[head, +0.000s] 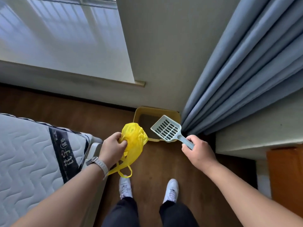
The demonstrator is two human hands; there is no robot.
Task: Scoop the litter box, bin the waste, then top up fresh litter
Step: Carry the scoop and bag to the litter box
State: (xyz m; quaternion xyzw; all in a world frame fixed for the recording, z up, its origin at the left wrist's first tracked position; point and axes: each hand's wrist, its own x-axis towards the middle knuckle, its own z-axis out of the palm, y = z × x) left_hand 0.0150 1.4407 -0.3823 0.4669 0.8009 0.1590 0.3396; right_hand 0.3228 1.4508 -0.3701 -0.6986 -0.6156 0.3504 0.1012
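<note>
A yellow litter box (153,110) sits on the wooden floor in the corner by the wall, with dark grey litter (146,120) inside. My left hand (111,149) grips a crumpled yellow plastic bag (134,138) whose handles dangle below my wrist. My right hand (199,152) holds the handle of a pale blue slotted litter scoop (167,129). The scoop's empty blade hovers above the box's near right corner. Bag and scoop hide the box's front edge.
A blue curtain (246,76) hangs just right of the box. A quilted mattress (29,159) lies to the left, an orange wooden piece of furniture (285,174) to the right. My feet in white shoes (125,187) stand on the brown floor (154,166) short of the box.
</note>
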